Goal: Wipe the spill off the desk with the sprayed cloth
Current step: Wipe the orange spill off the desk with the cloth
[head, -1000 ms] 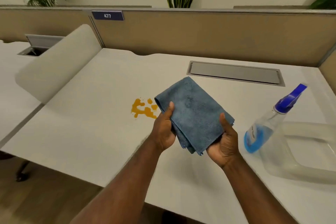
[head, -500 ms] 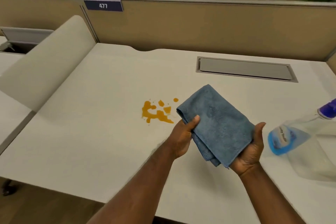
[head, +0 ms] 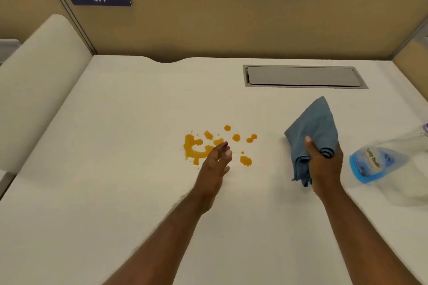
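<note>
Half a second ago both hands gripped the cloth; now the left hand (head: 215, 162) has let go and hangs over the near edge of the spill (head: 216, 146), fingers loosely extended and holding nothing; whether it touches the desk (head: 115, 169) I cannot tell; the right hand (head: 324, 164) alone clutches the folded blue cloth (head: 312, 129), bunched in its fist, one corner pointing up and away, well to the right of the orange splatter; the spill lies unwiped at mid-desk, a large blot with scattered droplets; a spray bottle (head: 379, 162) lies blurred just right of the cloth hand; a grey cable hatch (head: 303, 76) sits farther back.
</note>
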Tool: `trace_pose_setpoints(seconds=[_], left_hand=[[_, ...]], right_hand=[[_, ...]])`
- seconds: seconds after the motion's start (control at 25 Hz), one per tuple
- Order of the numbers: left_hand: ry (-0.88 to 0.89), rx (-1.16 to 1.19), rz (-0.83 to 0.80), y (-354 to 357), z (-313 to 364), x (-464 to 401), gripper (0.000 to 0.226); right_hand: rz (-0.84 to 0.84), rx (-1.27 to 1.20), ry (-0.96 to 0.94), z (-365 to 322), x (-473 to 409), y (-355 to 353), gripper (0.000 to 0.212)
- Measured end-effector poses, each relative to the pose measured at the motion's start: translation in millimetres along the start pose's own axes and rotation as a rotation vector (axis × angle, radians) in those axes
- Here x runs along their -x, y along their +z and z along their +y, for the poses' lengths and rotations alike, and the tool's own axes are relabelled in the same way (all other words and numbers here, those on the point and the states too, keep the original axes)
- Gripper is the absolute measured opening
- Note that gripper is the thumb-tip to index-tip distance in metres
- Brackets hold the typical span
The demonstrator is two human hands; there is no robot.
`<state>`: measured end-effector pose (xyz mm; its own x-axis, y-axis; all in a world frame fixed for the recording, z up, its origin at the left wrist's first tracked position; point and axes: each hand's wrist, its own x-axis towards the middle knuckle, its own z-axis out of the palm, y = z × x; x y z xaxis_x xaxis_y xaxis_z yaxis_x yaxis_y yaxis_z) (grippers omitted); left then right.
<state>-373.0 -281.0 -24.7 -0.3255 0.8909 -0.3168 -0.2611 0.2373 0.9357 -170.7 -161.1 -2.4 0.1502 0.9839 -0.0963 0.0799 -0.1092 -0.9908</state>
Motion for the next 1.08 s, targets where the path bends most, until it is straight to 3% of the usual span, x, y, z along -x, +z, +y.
trace_pose_setpoints(seconds=[0.08, 0.16, 0.28, 0.4, 0.56, 0.64, 0.8, 0.92, 1.08], left_hand=[[0.048, 0.024, 0.080, -32.9, 1.3, 10.4, 0.041], [0.068, 0.040, 0.169, -66.1, -2.6, 26.0, 0.044], [0.084, 0.026, 0.271, -106.8, -8.8, 55.2, 0.073], [0.083, 0.042, 0.349, -130.4, -21.1, 80.5, 0.086], [0.074, 0.095, 0.440, -145.0, -44.0, 107.5, 0.083], [0.056, 0.127, 0.470, -148.6, -52.9, 117.0, 0.084], [0.032, 0.202, 0.504, -153.5, -61.1, 123.6, 0.079], [0.022, 0.249, 0.517, -155.9, -61.0, 121.2, 0.074], [0.003, 0.270, 0.547, -156.7, -61.8, 120.6, 0.073]], right_hand=[[-0.115, 0.465, -0.138, 12.8, -20.0, 13.9, 0.052], [-0.367, 0.781, -0.161, 37.4, -30.0, 34.3, 0.059], [-0.534, 1.111, -0.311, 72.6, -27.6, 66.3, 0.052], [-0.504, 1.046, -0.310, 74.1, -23.5, 86.8, 0.049], [-0.517, 1.221, -0.454, 90.7, -7.3, 118.2, 0.077], [-0.602, 1.213, -0.498, 93.2, 9.4, 143.8, 0.082], [-0.751, 1.250, -0.638, 96.8, 32.5, 173.4, 0.079], [-0.806, 1.238, -0.711, 103.7, 30.1, 154.6, 0.074], [-0.720, 1.226, -0.693, 115.8, 10.1, 115.8, 0.066]])
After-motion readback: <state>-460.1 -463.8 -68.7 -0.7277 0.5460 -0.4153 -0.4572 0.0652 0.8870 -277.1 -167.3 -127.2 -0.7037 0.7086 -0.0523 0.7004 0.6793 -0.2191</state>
